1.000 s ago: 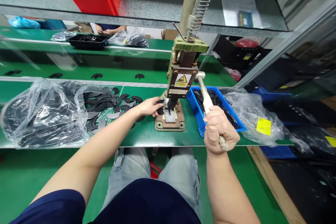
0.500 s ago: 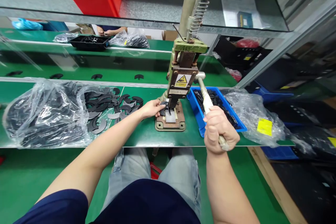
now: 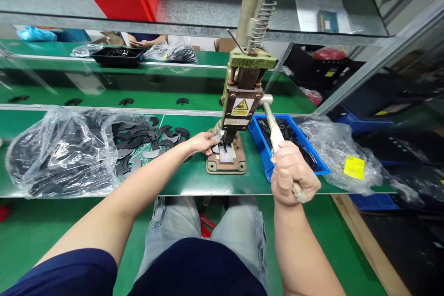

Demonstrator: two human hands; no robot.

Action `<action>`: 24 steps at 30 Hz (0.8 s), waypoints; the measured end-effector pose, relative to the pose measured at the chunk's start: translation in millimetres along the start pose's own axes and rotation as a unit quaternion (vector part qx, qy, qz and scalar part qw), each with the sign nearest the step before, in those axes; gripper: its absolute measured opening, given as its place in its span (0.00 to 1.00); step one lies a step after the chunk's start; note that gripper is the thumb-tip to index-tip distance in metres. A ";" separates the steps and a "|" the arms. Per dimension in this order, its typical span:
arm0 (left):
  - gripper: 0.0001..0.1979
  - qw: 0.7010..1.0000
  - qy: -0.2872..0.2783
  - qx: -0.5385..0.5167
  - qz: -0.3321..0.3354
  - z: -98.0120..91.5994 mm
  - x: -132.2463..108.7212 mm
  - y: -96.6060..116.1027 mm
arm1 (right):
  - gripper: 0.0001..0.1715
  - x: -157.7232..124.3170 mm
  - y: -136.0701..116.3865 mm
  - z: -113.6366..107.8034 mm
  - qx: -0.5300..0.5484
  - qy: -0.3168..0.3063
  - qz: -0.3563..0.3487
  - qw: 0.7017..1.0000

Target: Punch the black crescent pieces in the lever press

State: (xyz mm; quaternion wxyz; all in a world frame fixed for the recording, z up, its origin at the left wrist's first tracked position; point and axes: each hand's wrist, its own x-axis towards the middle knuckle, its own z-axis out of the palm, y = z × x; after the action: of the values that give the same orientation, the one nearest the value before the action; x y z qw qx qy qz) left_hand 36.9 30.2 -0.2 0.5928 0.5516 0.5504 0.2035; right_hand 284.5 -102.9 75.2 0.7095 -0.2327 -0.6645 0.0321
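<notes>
My right hand [image 3: 294, 172] is wrapped round the lever handle [image 3: 275, 133] of a green hand press [image 3: 242, 104]. At the press base [image 3: 226, 166], my left hand [image 3: 204, 142] pinches a dark curved plastic piece [image 3: 215, 149] under the lowered ram [image 3: 229, 137]. Part of that piece is hidden by my fingers and the ram. Left of the press lies a loose pile of black curved pieces [image 3: 133, 138], spilling from a clear plastic bag [image 3: 62, 152].
A blue bin [image 3: 266, 159] of black parts stands right of the press, beside a clear bag [image 3: 342, 152]. Behind runs a green belt [image 3: 149, 88] with several spaced black pieces. A red bin [image 3: 138, 0] sits on the shelf above. Across, a person's hands [image 3: 138, 43] show.
The curved piece in my left hand has tilted, its surface now looking lighter. The right hand stays on the lever, with the ram still low. The view has shifted slightly.
</notes>
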 end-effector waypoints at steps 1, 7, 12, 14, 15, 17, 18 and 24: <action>0.18 1.000 0.001 -0.001 -0.009 0.6 -0.9 2.0 | 0.20 -1.3 0.1 -0.2 0.000 -0.002 0.000 1.000; 0.12 0.998 0.004 -0.033 -0.060 5.1 -4.2 6.3 | 0.23 32.0 -6.0 8.9 0.031 0.022 -0.013 0.999; 0.16 0.996 0.013 -0.086 -0.019 9.7 -12.3 -0.3 | 0.07 126.5 -10.2 16.3 0.044 -0.011 0.008 0.999; 0.19 0.994 0.022 -0.106 0.017 7.6 -22.4 -5.4 | 0.22 142.6 -7.6 13.6 -0.010 -0.037 0.005 0.999; 0.20 0.993 0.027 -0.111 0.038 5.2 -29.4 -8.2 | 0.28 139.4 -5.0 11.9 -0.029 -0.027 -0.001 0.999; 0.22 0.989 0.030 -0.113 0.087 -1.1 -46.7 -13.5 | 0.37 110.0 2.7 9.8 -0.043 0.035 0.005 0.998; 0.23 0.987 0.027 -0.112 0.111 -4.2 -56.7 -15.6 | 0.35 85.9 7.2 9.9 -0.051 0.069 0.040 0.996; 0.27 0.979 -0.016 -0.107 0.170 -4.2 -116.8 -14.3 | 0.21 -67.3 19.6 38.5 0.025 -0.123 0.353 0.927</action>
State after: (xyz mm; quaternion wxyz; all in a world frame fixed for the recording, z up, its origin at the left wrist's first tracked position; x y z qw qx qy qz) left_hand -8.3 -71.5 38.1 0.6136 0.5736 0.4143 0.3505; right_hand 245.2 -98.3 5.8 0.5702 -0.4289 -0.6203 0.3257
